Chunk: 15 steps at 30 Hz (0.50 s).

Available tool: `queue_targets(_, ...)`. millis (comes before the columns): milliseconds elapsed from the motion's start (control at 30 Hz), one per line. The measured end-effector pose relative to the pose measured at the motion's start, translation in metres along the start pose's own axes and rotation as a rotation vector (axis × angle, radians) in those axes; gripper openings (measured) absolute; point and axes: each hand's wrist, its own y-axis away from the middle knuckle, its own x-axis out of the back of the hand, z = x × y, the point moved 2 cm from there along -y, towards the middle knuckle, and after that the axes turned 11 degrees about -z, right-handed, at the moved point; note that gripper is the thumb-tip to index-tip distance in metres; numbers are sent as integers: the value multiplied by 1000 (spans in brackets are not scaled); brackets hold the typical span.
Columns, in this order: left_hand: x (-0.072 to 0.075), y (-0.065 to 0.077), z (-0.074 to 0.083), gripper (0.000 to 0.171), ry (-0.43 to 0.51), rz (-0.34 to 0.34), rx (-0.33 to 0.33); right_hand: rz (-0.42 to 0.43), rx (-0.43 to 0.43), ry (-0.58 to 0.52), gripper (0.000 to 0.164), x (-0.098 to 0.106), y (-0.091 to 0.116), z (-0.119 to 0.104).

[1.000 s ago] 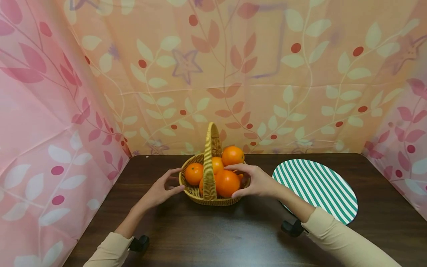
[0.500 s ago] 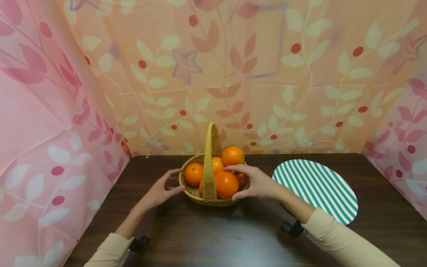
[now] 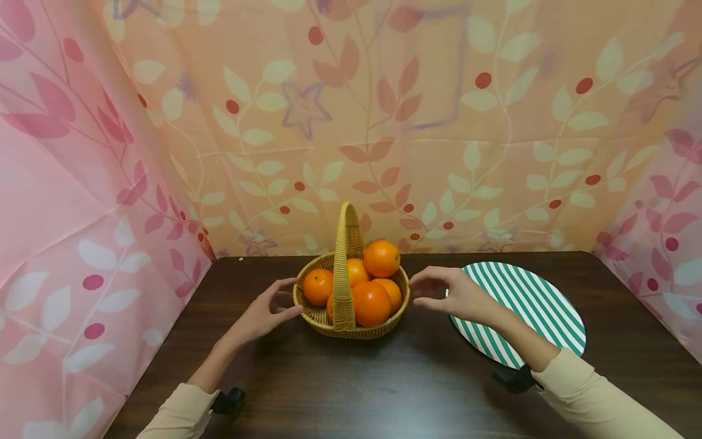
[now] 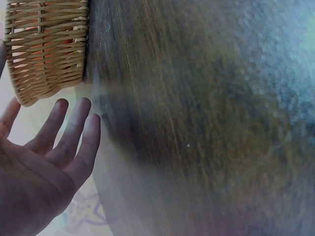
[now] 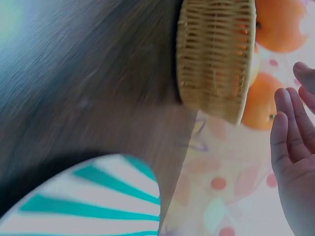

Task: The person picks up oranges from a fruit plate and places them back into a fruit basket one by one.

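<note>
A yellow wicker basket point(image 3: 362, 333) with a tall handle stands on the table, holding several oranges. The front orange point(image 3: 372, 303) sits beside the handle, and the rear orange point(image 3: 381, 258) rises above the rim. At the basket's left end, my left hand point(image 3: 258, 317) has its thumb and index fingertips at the rim; its other fingers point(image 4: 74, 128) extend loosely below the wicker in the left wrist view. Just off the basket's right end hovers my right hand point(image 3: 457, 297), holding nothing, its fingers loosely bent. The right wrist view shows its fingers point(image 5: 294, 132) apart from the oranges.
A round mat point(image 3: 526, 305) with green and white stripes lies on the right of the dark wooden table point(image 3: 351, 384), partly behind the right hand and forearm. Floral cloth point(image 3: 351, 122) hangs behind the table and at both sides.
My right hand has moved from around the front orange to the right, out of the basket. The orange stays in the basket. My left hand keeps its place.
</note>
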Motion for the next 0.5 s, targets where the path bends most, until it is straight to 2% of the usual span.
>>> queue_targets(200, 0, 2, 0, 65, -11, 3, 5, 32, -42, 56, 30, 10, 20, 7)
queue_targets(367, -1, 2, 2, 65, -84, 10, 25, 67, -82, 79, 27, 19, 40, 11)
queue_targets(500, -2, 6, 6, 62, -157, 21, 10, 106, -111, 97, 26, 25, 57, 12)
